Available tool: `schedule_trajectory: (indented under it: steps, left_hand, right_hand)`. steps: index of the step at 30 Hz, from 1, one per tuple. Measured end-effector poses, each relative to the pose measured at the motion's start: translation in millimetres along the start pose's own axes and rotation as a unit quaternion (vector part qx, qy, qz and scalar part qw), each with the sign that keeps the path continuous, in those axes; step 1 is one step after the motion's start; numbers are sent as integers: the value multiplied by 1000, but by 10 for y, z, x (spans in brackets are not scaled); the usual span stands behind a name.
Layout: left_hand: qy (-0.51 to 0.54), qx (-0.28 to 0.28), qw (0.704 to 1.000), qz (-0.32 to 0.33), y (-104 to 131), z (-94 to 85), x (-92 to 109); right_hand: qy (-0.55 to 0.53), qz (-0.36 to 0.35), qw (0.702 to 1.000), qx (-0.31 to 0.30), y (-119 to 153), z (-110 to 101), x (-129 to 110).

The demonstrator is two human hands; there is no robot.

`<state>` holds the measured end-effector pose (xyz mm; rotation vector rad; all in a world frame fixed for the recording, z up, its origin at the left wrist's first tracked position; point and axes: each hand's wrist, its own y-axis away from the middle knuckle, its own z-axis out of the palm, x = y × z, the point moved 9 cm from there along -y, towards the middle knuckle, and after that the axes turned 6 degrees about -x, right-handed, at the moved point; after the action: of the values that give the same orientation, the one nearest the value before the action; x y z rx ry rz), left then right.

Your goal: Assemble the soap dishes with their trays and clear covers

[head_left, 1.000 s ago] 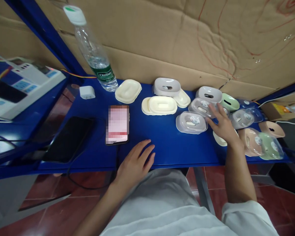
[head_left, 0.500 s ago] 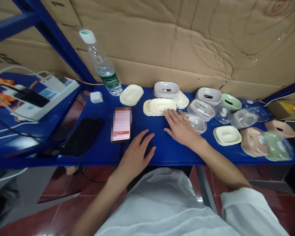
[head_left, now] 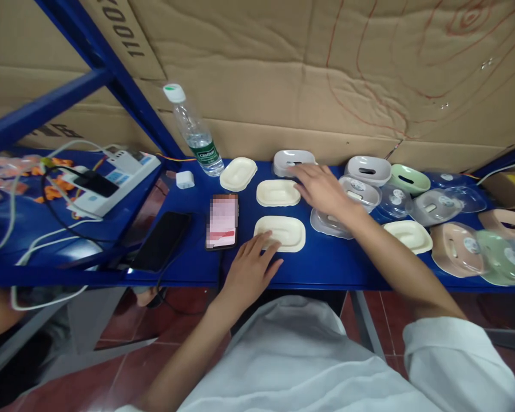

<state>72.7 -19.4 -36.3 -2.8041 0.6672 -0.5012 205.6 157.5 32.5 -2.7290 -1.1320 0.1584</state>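
- A clear plastic water bottle point(head_left: 205, 150) with a green label and white cap, standing upright
- A small white charger block point(head_left: 185, 179) near its base
- A lit smartphone point(head_left: 222, 222), screen pixelated
- A black, dark-screened slab-shaped device point(head_left: 159, 240) beside it
- A long white power strip point(head_left: 107, 194) with cables
- A brown cardboard panel point(head_left: 249, 68) behind

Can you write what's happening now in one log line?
left hand: on cream tray | right hand: at gray dish

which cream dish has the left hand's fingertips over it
The cream dish directly in front of another; the left hand overlaps only this one, while the other three lie clear of it.
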Motion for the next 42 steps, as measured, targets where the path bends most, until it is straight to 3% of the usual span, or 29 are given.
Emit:
schedule_trajectory:
  steps: [4, 7, 10, 14, 16, 19, 23, 28, 36, 42]
  left_hand:
    - [45, -10, 998, 32, 172, -53, 29]
    - [90, 9, 995, 52, 251, -97, 9]
    - [100, 48, 993, 27, 282, -113, -84]
    - [123, 118, 985, -15, 321, -161, -182]
    - [119, 139, 983, -15, 332, -190, -176]
    - [94, 122, 988, 0, 303, -182, -126]
    - [74, 84, 994, 13, 253, -144, -92]
    - [84, 98, 992, 2, 274, -159, -123]
    - [124, 109, 986, -29, 290, -173, -192]
    - [76, 115, 990, -14, 265, -180, -121]
  right_hand:
    - [77, 88, 990, -73, -464, 184, 386]
    - [86, 94, 989, -78, -508, 165, 334]
    - [75, 56, 995, -19, -176, -67, -31]
    - [21, -53, 998, 40, 648, -261, -778]
    - [-5, -76, 996, 49, 1013, -225, -1040]
    - [-41, -69, 996, 46, 1329, -67, -1192]
    - [-66, -55, 996, 14, 1433, 146, -1152]
    - [-94, -90, 991, -36, 1454, 283, -1131]
    - [-91, -121, 987, -52, 1377, 263, -1218]
    - [-58, -131, 988, -55, 1394, 378, -1229]
